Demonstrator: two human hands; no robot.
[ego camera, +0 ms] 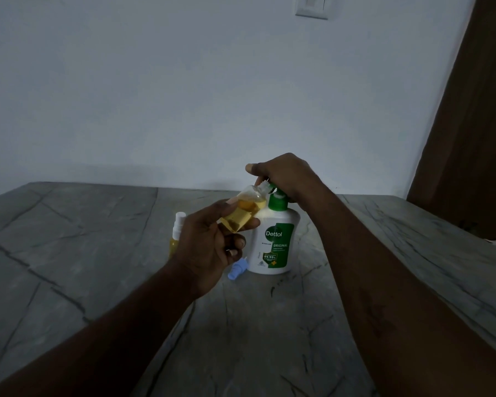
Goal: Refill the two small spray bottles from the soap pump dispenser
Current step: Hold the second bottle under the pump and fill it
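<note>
Head camera: the open spray bottle [241, 213] is clamped in the grip of the left hand [209, 247]. It is pinched between thumb and fingers around its lower body, and is held above the counter [98, 253], just in front of the soap dispenser [275, 242]. The bottle is tilted. Its long axis runs from the left hand up and to the right, so that the bare neck is presented at the spout of the green pump [278, 200]. Whether neck and spout touch cannot be told, as the joint is hidden by the right hand [287, 176]. The right hand's grip is closed over the pump top, with fingers curled down over it and the thumb extended to the left. The bottle is seen part-filled with yellow liquid. The coming pump stroke is judged to depend on the neck lying directly under the spout. The right hand is the nearer one to the pump. A second spray bottle [176, 233], capped in white, is stood behind the left hand. A blue spray cap [236, 272] is laid at the dispenser's base.
</note>
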